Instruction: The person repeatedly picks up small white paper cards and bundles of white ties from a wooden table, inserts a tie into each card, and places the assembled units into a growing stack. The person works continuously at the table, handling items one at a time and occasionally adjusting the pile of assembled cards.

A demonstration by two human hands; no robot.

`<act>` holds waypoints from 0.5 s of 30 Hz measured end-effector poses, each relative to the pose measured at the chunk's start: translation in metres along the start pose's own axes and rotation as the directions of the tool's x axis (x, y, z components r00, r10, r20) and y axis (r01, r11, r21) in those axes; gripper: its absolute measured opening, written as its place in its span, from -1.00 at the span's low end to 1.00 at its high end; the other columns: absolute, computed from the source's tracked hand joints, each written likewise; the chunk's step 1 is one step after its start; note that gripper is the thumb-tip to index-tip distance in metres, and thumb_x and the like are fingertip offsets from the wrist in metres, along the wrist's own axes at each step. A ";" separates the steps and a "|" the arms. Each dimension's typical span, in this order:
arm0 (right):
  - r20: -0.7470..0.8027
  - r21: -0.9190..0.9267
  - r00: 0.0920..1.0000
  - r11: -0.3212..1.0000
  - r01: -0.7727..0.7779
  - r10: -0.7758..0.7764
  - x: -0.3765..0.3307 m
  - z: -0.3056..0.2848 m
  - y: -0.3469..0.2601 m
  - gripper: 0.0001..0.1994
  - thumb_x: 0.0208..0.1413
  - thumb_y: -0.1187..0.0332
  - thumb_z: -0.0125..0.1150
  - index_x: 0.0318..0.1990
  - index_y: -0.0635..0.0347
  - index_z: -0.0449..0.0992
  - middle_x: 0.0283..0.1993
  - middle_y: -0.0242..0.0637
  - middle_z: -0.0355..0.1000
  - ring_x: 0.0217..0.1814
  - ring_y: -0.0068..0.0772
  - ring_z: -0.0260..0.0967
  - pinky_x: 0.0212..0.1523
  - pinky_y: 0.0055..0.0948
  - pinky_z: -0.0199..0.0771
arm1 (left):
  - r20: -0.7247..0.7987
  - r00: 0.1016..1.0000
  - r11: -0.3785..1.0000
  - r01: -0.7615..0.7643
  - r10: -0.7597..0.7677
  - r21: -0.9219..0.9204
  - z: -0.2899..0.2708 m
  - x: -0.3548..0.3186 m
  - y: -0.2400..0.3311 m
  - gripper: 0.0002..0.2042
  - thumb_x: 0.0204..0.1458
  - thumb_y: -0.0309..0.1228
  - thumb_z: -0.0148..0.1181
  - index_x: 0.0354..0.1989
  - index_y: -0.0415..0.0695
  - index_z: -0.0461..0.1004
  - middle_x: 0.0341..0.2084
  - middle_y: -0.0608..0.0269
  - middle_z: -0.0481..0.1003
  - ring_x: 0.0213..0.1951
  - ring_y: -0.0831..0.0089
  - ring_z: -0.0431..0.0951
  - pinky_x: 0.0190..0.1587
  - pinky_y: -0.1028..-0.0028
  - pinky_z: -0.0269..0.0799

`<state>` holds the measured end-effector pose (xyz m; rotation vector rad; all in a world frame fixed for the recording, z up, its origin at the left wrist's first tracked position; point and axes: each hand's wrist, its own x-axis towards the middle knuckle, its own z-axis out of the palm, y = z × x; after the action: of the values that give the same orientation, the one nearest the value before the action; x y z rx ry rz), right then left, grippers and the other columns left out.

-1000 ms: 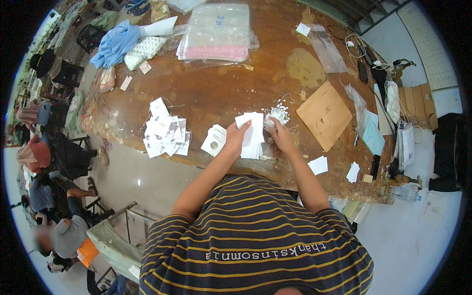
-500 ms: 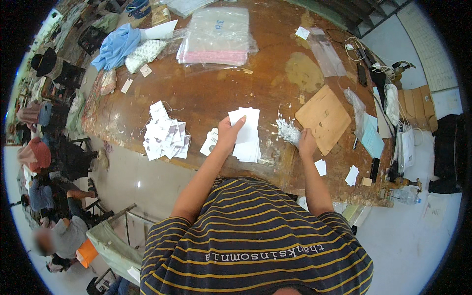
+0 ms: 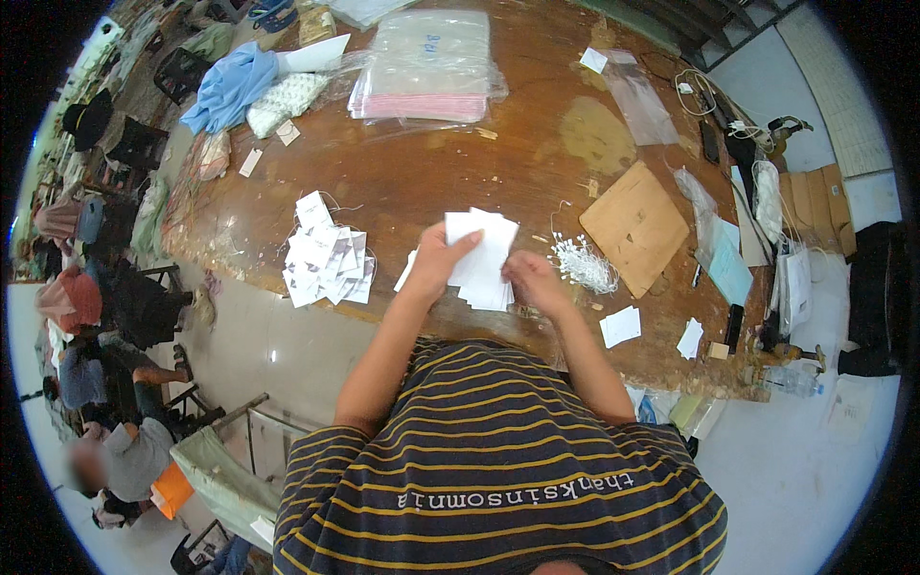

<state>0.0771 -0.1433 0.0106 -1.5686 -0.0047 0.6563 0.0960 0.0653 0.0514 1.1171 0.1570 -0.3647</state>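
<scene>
My left hand [image 3: 437, 261] grips a fanned stack of white cards [image 3: 484, 264], its thumb lying across the top. At the right edge of the stack is my right hand [image 3: 537, 284], fingers pinched together; whatever they hold is too small to make out. Just right of it lies a loose bundle of white tag strings [image 3: 585, 268]. Left of my left hand spreads a heap of white tags [image 3: 331, 257], some with strings attached. A few more cards [image 3: 406, 272] peek out from behind my left hand.
A brown cardboard sheet [image 3: 634, 230] lies right of the strings. Small white cards [image 3: 621, 328] rest near the table's front edge. Farther back are a stack of clear plastic bags [image 3: 426, 62] and a blue cloth [image 3: 228, 86]. Cables [image 3: 704, 91] run along the right side.
My right hand has moved left, away from the string bundle to the right edge of the cards. The left hand keeps its grip, with the cards tilted slightly differently.
</scene>
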 end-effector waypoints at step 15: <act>-0.056 0.151 0.977 0.965 0.213 -0.207 0.017 0.005 -0.028 -0.77 0.22 0.44 0.06 0.00 0.23 0.45 -0.06 -0.28 0.47 -0.09 -0.44 0.40 0.03 -0.41 0.38 | -0.171 0.976 0.989 -0.121 0.135 0.090 -0.020 -0.019 0.027 -0.77 0.05 -0.40 0.30 -0.18 -0.28 0.53 -0.38 0.31 0.57 -0.36 0.63 0.52 -0.32 0.57 0.45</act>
<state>0.0995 -0.1291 0.0297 -1.4059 -0.0869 0.4475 0.0897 0.0978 0.0714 1.2315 0.2269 -0.1572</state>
